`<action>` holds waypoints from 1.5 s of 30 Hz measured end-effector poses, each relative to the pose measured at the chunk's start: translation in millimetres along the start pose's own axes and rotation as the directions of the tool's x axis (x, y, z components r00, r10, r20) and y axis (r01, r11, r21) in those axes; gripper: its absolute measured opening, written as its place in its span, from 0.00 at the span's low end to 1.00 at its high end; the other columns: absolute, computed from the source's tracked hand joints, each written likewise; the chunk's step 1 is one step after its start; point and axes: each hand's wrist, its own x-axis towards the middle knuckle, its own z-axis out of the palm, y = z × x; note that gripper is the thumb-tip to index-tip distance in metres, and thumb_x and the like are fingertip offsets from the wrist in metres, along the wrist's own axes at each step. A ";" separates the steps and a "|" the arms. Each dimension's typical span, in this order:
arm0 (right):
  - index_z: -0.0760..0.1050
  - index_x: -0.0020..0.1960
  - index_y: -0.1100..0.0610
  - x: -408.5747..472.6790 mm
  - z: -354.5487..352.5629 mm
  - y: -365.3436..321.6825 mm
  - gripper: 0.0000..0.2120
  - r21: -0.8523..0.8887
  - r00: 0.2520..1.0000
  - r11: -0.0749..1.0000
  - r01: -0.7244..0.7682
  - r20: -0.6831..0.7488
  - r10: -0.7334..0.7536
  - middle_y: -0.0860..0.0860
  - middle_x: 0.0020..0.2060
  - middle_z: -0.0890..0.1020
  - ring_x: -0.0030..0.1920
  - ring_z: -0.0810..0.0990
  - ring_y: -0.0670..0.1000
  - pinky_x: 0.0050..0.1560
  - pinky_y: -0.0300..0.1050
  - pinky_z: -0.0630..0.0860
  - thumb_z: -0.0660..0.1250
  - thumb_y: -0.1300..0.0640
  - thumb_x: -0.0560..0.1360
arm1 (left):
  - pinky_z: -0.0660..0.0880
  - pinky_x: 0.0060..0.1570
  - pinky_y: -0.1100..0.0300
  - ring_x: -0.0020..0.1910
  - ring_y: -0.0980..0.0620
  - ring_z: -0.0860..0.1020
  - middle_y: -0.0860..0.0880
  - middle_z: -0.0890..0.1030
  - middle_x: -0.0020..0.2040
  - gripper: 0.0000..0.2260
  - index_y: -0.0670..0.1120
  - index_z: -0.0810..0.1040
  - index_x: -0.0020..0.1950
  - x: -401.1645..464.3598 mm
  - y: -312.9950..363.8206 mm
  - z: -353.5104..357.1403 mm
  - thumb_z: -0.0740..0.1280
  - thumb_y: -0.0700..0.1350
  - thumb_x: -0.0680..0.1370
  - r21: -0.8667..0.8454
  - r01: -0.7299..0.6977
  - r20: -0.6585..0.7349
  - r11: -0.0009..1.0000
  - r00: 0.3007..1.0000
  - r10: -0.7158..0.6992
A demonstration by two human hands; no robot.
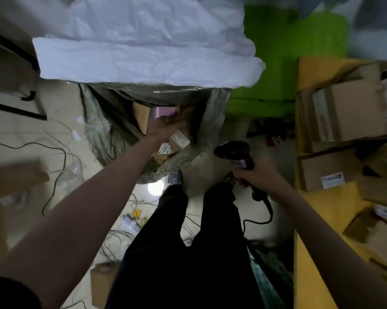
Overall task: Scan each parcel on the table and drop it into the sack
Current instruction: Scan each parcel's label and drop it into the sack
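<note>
The grey woven sack (213,121) stands open on the floor in front of me, its white upper part (143,52) folded back. My left hand (163,128) reaches into the sack's mouth and holds a small pink parcel (164,111) at its fingertips, blurred. Under it lie brown parcels with white labels (179,139). My right hand (254,175) grips a black barcode scanner (231,150) by its handle, between the sack and the table. On the yellow table (322,210) at the right lie several cardboard parcels, among them a large one (353,112) and a labelled one (328,172).
Loose cables (61,157) and a power strip (130,224) litter the tiled floor. A cardboard box (14,177) sits at the left and a small one (101,279) by my legs (188,253). A green surface (277,63) rises behind the sack.
</note>
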 end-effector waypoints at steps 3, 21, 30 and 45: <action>0.79 0.51 0.54 -0.9 -9.2 10.4 0.08 0.047 0.999 0.999 0.005 -0.035 -0.003 0.56 0.32 0.83 0.34 0.83 0.55 0.43 0.55 0.82 0.69 0.65 0.75 | 0.72 0.66 0.51 0.68 0.42 0.75 0.42 0.76 0.69 0.24 0.41 0.72 0.72 -9.8 10.2 8.0 0.69 0.50 0.80 0.039 -0.071 0.018 0.997 0.997 0.070; 0.78 0.45 0.62 -59.2 -24.7 1.1 0.01 0.166 0.945 0.963 0.214 -0.285 -0.161 0.59 0.32 0.83 0.30 0.82 0.54 0.34 0.44 0.78 0.68 0.66 0.74 | 0.75 0.59 0.52 0.62 0.41 0.78 0.42 0.81 0.62 0.15 0.45 0.80 0.62 -93.7 69.0 -6.4 0.66 0.53 0.81 0.673 -0.414 0.268 0.613 0.909 0.319; 0.79 0.56 0.61 -128.3 -103.2 83.0 0.10 0.342 0.850 0.914 0.219 -0.527 -0.007 0.59 0.39 0.85 0.38 0.86 0.58 0.45 0.57 0.84 0.69 0.63 0.75 | 0.70 0.61 0.60 0.66 0.44 0.77 0.42 0.80 0.65 0.22 0.45 0.76 0.71 -141.0 162.4 117.7 0.69 0.53 0.79 0.671 -0.638 0.482 0.378 0.762 0.432; 0.75 0.49 0.51 -128.5 -230.9 206.1 0.08 0.715 0.739 0.617 0.329 -0.601 0.304 0.52 0.49 0.79 0.52 0.81 0.54 0.55 0.55 0.82 0.68 0.63 0.77 | 0.73 0.41 0.61 0.51 0.51 0.78 0.51 0.80 0.53 0.13 0.44 0.80 0.61 -178.2 282.2 357.6 0.66 0.50 0.81 0.522 -0.823 0.724 0.222 0.566 0.394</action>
